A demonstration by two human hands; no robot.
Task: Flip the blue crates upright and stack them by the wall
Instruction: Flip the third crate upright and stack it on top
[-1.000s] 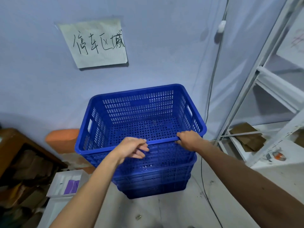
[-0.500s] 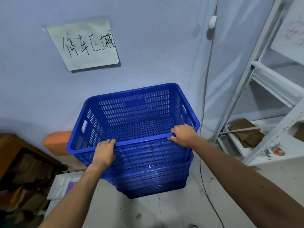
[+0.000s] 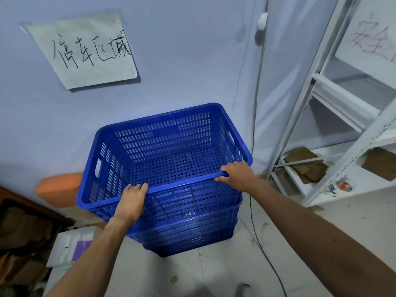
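Note:
An upright blue perforated crate point(image 3: 167, 146) sits nested on top of a stack of blue crates point(image 3: 192, 236) standing on the floor against the pale blue wall. My left hand point(image 3: 131, 200) grips the near rim of the top crate toward its left side. My right hand point(image 3: 237, 173) grips the same rim near its right corner. The top crate is empty inside.
A white metal shelf rack point(image 3: 334, 116) with cardboard pieces stands at the right. A black cable point(image 3: 256, 116) hangs down the wall next to the stack. An orange object point(image 3: 57, 185), a white box point(image 3: 70, 247) and a dark wooden piece point(image 3: 25, 211) lie at the left.
My left hand slid leftward along the near rim and closed on it. The view shifted slightly; the crate stack stays by the wall.

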